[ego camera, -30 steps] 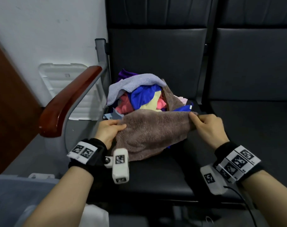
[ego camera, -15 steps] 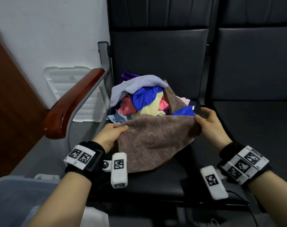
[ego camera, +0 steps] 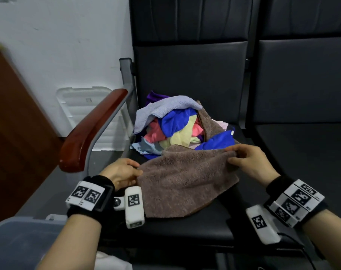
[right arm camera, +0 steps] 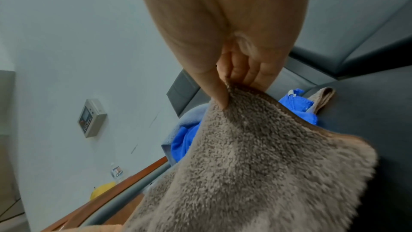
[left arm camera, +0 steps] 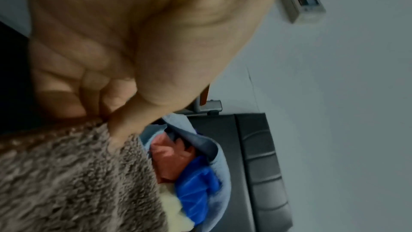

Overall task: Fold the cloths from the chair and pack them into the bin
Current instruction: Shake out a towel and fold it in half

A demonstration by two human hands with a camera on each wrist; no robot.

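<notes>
As both hands pinch brown cloth (opposite corners), cloth sags.

Both wrists: black wristbands with white fiducial-tag blocks, white tagged camera pods, bare forearms.

Black chair seat: brown towel, mixed cloth pile.

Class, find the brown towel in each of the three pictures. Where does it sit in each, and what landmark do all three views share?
Head: brown towel at lower centre, stretched between left hand and right hand.
Left wrist: lower left, under the thumb.
Right wrist: lower centre-right, hanging from the grip.
Shared landmark: the blue cloth behind it.
</notes>
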